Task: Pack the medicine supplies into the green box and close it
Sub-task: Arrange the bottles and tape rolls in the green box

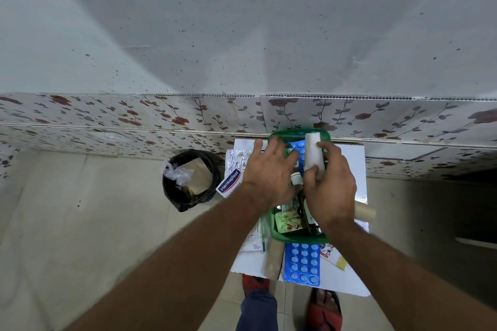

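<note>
The green box (pixel 279 235) stands open on a small white table (pixel 349 277), with a dark bottle and packets inside. My right hand (pixel 330 191) holds a white bandage roll (pixel 313 150) upright over the far part of the box. My left hand (pixel 269 169) hovers with spread fingers over the box's left side, holding nothing that I can see. A blue blister pack (pixel 302 263) lies just in front of the box. A Hansaplast box (pixel 228 184) and a foil strip (pixel 236 158) lie to the left.
A black bin (pixel 188 180) with rubbish stands on the floor left of the table. A beige roll (pixel 274 258) lies at the table's front, another (pixel 365 212) at the right. A floral-tiled wall runs behind. My feet in red sandals are below.
</note>
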